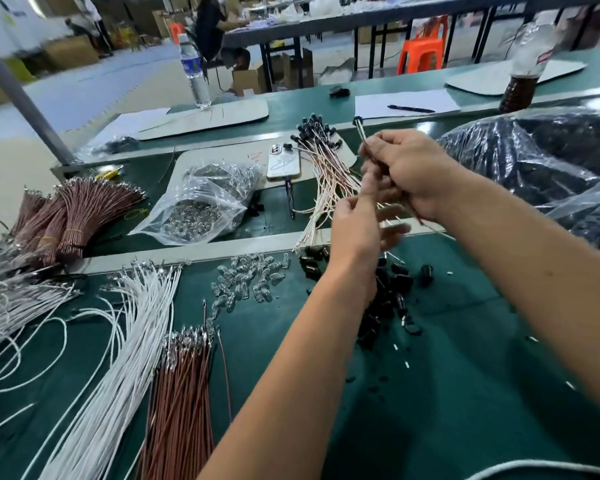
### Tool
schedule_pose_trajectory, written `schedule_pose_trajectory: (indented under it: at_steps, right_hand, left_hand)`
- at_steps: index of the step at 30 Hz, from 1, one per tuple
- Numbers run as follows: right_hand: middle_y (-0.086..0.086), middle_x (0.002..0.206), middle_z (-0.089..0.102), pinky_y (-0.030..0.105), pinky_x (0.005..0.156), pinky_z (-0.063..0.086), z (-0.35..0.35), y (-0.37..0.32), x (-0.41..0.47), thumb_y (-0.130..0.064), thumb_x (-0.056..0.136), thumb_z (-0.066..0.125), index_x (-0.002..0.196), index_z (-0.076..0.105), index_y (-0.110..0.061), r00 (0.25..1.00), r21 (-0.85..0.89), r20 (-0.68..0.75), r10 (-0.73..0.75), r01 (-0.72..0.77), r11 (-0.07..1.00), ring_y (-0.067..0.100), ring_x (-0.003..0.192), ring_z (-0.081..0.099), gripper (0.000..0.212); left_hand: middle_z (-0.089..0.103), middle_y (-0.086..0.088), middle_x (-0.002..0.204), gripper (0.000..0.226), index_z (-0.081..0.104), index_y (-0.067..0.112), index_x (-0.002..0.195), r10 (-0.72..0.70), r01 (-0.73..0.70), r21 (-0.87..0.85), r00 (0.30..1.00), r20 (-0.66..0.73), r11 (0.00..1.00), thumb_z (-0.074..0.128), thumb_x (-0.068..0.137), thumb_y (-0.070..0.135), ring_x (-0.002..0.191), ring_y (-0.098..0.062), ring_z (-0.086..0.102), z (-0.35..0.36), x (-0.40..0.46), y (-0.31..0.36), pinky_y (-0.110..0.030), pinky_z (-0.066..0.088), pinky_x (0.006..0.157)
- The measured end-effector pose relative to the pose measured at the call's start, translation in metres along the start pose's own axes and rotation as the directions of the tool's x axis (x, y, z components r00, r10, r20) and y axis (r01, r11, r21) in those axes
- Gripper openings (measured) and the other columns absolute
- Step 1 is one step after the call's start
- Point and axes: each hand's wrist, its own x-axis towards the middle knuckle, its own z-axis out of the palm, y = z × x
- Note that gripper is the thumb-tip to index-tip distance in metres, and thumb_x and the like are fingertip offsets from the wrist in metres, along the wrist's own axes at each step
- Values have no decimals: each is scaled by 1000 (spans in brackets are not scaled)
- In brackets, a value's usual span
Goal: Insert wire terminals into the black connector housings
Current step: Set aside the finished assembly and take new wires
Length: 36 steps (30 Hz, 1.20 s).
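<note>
The green desk is carrying everything, and a large clear plastic sack of dark parts is sitting at its right edge. White wires are lying fanned out across the near left, with a bundle of brown wires lying just beside them on their right. More brown wire bundles, tied, are lying farther back on the left. A clear bag of small transparent parts is lying open mid-desk, near a phone resting face down on a card. Finished wire assemblies with black ends are lying piled beside the phone. Loose black connector housings are lying heaped below the hands, partly hidden by the left forearm, and loose clear pieces are lying scattered to their left. The right hand is raised above the desk, fingers curled around a thin wire pair that is sticking upward with a black housing on its tip. The left hand is held just below, thumb and forefinger pinching together at the same wires; what exactly sits between them cannot be made out.
</note>
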Motion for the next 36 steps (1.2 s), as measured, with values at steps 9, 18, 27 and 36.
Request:
schedule_pose_trajectory:
  at_steps: [9,18,27,36]
  right_hand:
    - [10,77,61,31,51,39,21,17,148,-11,109,49,102,68,-2,991,-411,-101,-90,41,911,18,60,52,23]
    - [20,113,71,41,94,57,37,45,243,-1,101,54,111,70,1,934,-908,-72,-350,84,411,35,104,66,20]
    - [23,141,49,53,107,44,30,62,183,-20,102,55,125,63,-4,977,-993,65,-202,83,84,39,129,45,29]
    - [3,94,76,26,80,49,59,31,21,-21,94,69,100,82,-12,913,-853,325,-248,396,340,17,84,65,18]
  left_hand:
    - [73,-11,97,16,55,19,94,158,-92,250,954,-257,964,59,97,35,92,-38,72,-16,76,10,-55,56,91]
    - [72,-7,96,6,58,21,89,180,-115,179,893,-413,977,55,86,17,93,-34,71,-28,125,30,-52,58,91]
    - [72,-5,95,8,57,22,88,168,-85,193,867,-470,978,54,88,14,90,-31,72,-30,94,29,-49,58,89]
    - [74,-5,91,9,64,16,94,211,-74,301,866,-453,951,62,86,12,90,-30,73,-78,-7,17,-49,61,83]
